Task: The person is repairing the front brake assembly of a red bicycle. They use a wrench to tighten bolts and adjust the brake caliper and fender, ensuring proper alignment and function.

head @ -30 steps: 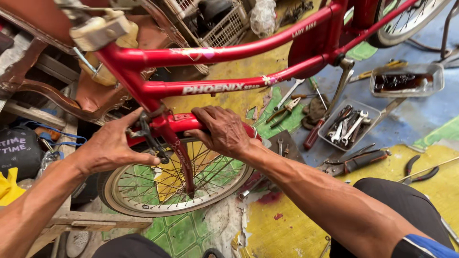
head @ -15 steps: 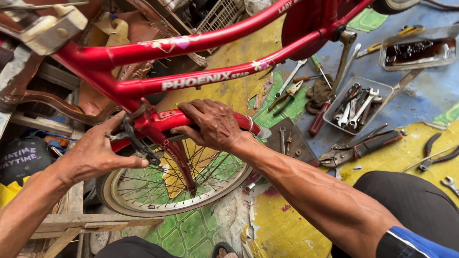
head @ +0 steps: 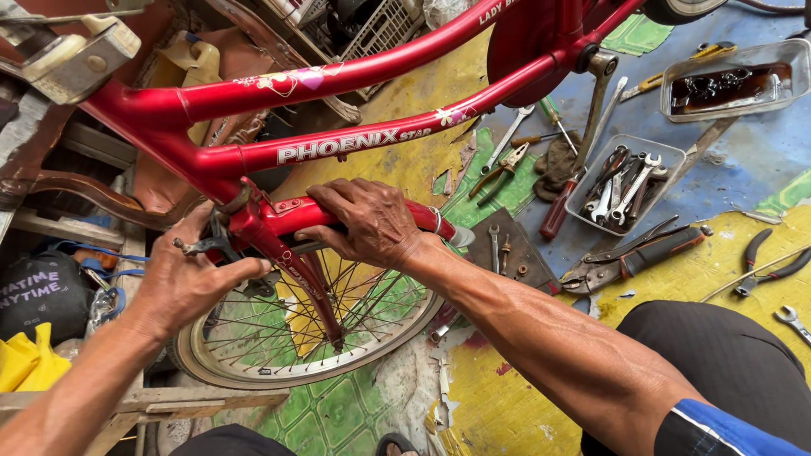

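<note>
Nearest: left hand [head: 182, 279] w/ fingers curled narrow round the brake caliper [head: 215, 245] at the fork crown, thumb on top. Can't tell how tight the hold is. Right hand [head: 367, 221] lies palm-down over the red front mudguard [head: 304, 211], fingers wrapped over its edge, gripping it.

Under both hands sits the front wheel [head: 304, 338]: silver rim, thin spokes, pale worn tyre, tilted toward the floor. Red fork blade runs down thru the spokes to the hub.

The bike frame [head: 338, 110] crosses above, glossy red, two sloping tubes, white lettering on the lower one, small flower stickers on the upper. Chainguard, also red, up by the crank.

Further out on the painted floor: bolt cutters [head: 634, 252] w/ dark grips, a clear tray of spanners [head: 621, 181], pliers [head: 503, 169], a red-handled screwdriver [head: 562, 207]. Far corner, a second tray w/ dark oily liquid [head: 731, 80].
</note>
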{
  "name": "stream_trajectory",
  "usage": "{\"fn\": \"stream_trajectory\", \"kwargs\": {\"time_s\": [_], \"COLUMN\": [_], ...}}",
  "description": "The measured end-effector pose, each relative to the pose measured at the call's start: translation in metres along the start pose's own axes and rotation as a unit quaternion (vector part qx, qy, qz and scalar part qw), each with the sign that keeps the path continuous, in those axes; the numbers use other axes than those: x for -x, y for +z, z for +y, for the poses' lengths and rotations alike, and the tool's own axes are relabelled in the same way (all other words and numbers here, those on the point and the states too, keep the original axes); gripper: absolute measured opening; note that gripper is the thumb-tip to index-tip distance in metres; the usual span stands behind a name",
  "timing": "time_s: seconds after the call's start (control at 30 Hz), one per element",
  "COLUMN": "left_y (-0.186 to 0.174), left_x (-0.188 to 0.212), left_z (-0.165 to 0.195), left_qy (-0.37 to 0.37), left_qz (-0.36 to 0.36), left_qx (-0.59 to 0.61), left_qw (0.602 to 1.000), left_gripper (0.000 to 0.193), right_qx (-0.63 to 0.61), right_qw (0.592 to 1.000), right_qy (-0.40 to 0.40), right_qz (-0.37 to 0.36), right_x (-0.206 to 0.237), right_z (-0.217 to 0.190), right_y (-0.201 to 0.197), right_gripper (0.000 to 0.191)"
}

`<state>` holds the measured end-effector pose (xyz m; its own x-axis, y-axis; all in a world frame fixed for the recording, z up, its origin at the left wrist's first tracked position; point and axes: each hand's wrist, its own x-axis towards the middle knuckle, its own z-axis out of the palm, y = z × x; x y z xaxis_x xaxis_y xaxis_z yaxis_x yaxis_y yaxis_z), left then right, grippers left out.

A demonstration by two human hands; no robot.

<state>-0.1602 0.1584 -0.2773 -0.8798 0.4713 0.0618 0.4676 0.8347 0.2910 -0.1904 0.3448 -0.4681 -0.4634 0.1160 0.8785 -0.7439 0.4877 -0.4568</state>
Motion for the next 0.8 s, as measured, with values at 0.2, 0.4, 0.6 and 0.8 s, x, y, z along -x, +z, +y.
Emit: {"fn": "stream_trajectory", "kwargs": {"time_s": [0.2,0.4,0.6,0.8], "left_y": [0.011,0.015,0.02,0.021], "left_x": [0.001,0.003,0.004,0.003], "left_z": [-0.005,-0.016,-0.019,-0.017], "left_qy": [0.047,0.112,0.136,0.09], "left_qz": [0.065,0.047,0.046,0.046], "left_qx": [-0.175,-0.377,-0.418,-0.355], "left_qw": [0.981,0.918,0.897,0.929], "left_gripper": [0.071,0.053,0.049,0.06], "right_qx": [-0.005,-0.006,-0.011,-0.018], "right_qw": [1.0,1.0,1.0,1.0], "right_qy": [-0.004,-0.013,-0.005,0.001], "right_qz": [0.004,0.004,0.001,-0.001], "right_x": [0.0,-0.003,-0.004,-0.006], "right_z": [0.0,-0.001,-0.005,-0.007], "right_y": [0.0,-0.002,-0.006,-0.009], "right_gripper": [0.055,0.055,0.054,0.054]}}
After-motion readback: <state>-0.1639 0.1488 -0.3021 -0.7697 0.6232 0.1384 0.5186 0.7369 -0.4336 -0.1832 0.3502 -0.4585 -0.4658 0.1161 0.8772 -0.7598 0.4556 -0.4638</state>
